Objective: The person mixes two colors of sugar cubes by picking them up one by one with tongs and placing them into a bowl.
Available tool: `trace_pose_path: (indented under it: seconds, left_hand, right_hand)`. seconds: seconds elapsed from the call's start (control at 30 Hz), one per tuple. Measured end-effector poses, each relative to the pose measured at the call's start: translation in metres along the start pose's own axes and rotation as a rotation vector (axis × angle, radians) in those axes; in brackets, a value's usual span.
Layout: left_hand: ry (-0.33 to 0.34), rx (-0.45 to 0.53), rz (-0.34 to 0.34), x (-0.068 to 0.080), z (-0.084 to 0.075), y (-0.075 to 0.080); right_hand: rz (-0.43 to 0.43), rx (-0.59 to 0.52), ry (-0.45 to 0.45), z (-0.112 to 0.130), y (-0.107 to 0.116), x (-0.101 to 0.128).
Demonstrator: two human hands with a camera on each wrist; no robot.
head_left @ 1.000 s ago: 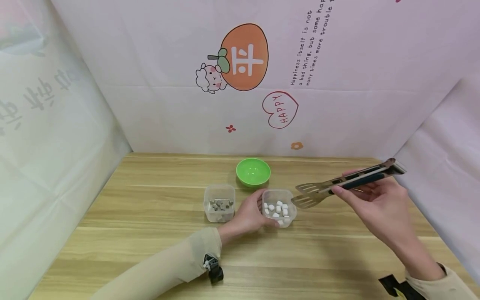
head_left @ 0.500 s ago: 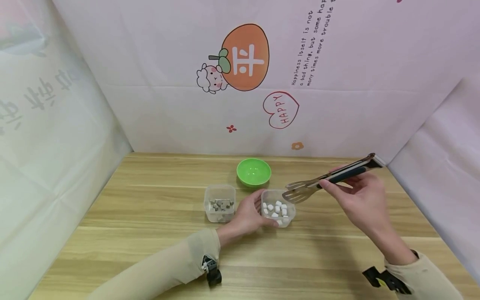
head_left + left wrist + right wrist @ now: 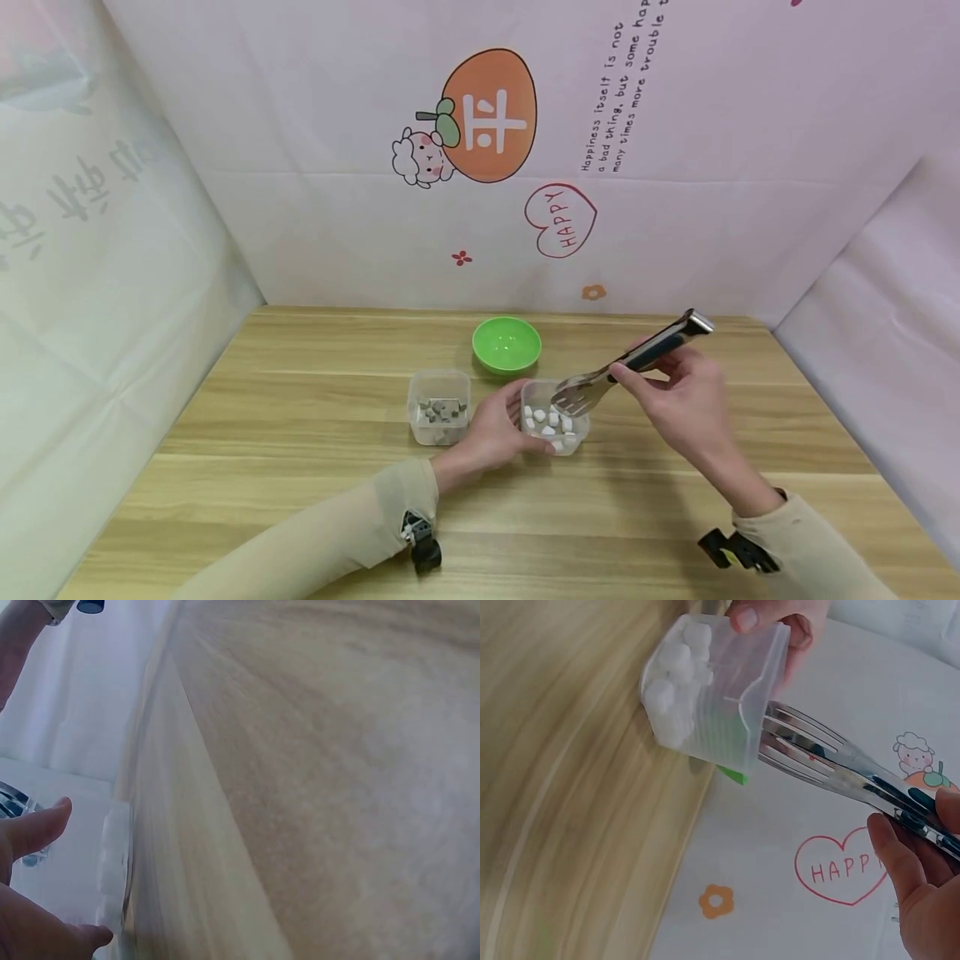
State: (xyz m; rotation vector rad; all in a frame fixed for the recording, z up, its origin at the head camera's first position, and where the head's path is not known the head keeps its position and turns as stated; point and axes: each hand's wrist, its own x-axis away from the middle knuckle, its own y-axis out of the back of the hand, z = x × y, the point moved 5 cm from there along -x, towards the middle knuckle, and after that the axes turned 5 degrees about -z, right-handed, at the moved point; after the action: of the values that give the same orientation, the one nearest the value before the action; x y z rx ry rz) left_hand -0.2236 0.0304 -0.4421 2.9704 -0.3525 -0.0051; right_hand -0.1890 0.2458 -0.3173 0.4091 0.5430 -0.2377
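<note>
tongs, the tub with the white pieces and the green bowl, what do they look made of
Tongs: likely stainless steel, shiny and reflective, with a dark grip, perhaps rubber or plastic. Tub: clear plastic, slightly frosted, the white pieces show through its wall. Green bowl: probably plastic, smooth, even colour, soft gloss.

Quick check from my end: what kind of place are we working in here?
Probably a staged tabletop booth, not a real kitchen. A wooden table is walled by a cartoon-printed cloth backdrop. On it stand only a green bowl and two small clear tubs, one of white pieces, one of grey.
</note>
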Motion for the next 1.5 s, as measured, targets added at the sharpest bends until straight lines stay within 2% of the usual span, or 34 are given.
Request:
trace_pose_path:
  seconds: [0.27,0.47,1.07,1.5]
  left_hand:
    - [0.002,0.004,0.01,0.0,0.001,0.0]
    - [0.006,0.001,0.015,0.0,0.001,0.001]
    - [0.005,0.016,0.009,0.001,0.0,0.002]
    - [0.02,0.025,0.004,-0.002,0.005,0.002]
  right_hand:
    - [0.034,-0.044,0.004,-0.01,-0.019,0.003]
    - [0.036,-0.019,0.018,-0.013,-0.028,0.005]
    - [0.041,0.048,0.033,-0.02,-0.037,0.007]
    - [0.055,0.048,0.057,-0.019,-0.041,0.009]
